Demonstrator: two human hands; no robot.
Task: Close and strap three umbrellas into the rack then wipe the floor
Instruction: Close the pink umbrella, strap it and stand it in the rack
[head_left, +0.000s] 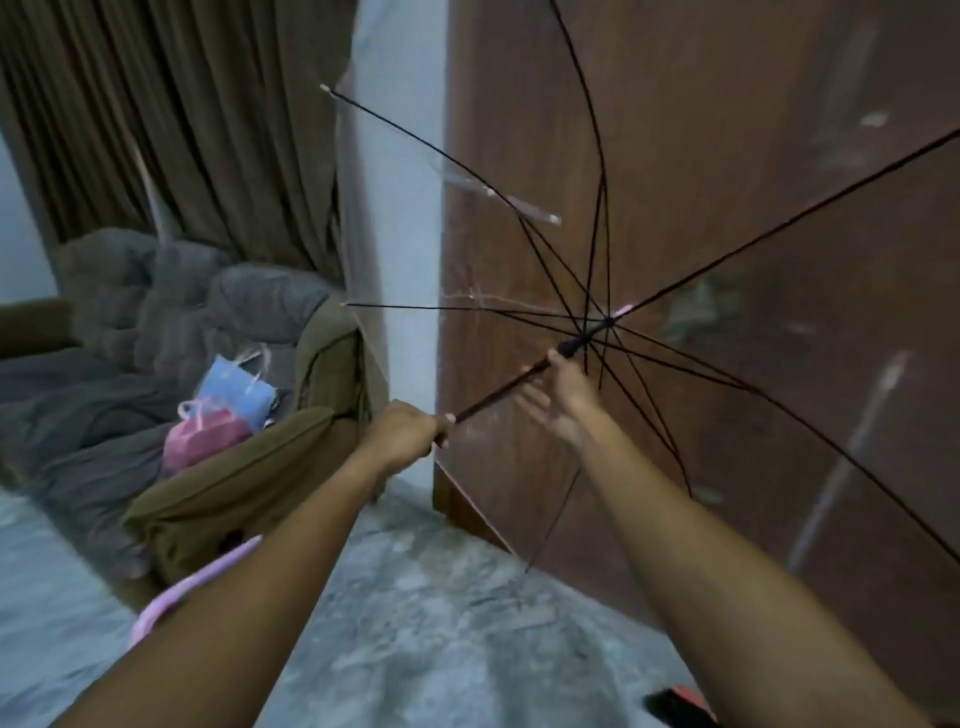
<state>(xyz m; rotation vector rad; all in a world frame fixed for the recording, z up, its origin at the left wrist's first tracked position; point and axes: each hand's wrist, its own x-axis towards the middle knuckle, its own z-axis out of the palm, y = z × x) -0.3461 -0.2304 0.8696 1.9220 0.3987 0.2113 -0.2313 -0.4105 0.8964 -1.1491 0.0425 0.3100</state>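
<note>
your umbrella (675, 291) runs off the top and right edges — several ribs are cut short. your left hand (405, 434) covers the shaft where it grips. the pink handle (176, 597) is blurred, partly behind your forearm — a dark-and-red object (675, 704) at the bottom can't be identified.

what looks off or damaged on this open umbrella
The clear umbrella is open indoors. Near its upper left, a loose strip of canopy seems to hang off one rib, perhaps detached; blur prevents certainty. Left hand grips the shaft; right hand reaches for the runner.
</note>
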